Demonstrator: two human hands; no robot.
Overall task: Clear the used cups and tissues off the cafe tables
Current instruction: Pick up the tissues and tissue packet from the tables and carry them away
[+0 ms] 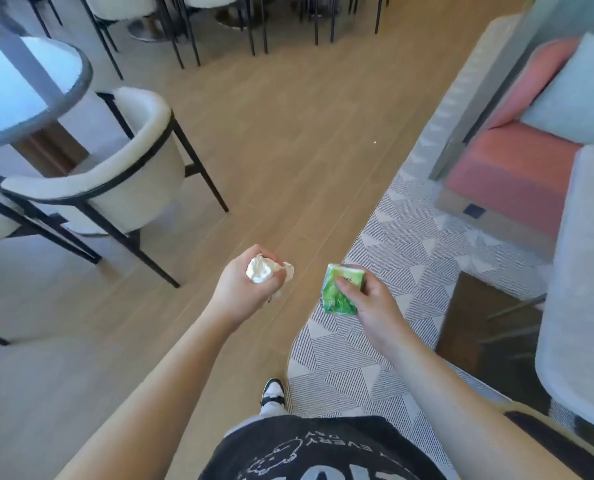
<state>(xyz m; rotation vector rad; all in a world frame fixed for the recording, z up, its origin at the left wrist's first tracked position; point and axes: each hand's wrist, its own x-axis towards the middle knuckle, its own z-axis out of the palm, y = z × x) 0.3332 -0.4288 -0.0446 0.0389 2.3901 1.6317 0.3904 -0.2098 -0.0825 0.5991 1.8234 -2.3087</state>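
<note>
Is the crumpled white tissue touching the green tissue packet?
Apart. The head view shows bare floor between the crumpled white tissue in the left hand and the green tissue packet.

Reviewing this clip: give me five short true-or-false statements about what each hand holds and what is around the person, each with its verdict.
1. The left hand grips a crumpled white tissue. True.
2. The right hand holds a paper cup. False: it holds a green tissue packet.
3. A white chair with black legs stands beside the round table on the person's left. True.
4. Both hands rest on a table. False: they are held out in the air above the wooden floor and the patterned rug.
5. The bench seat at the right is green. False: it is pink.
</note>
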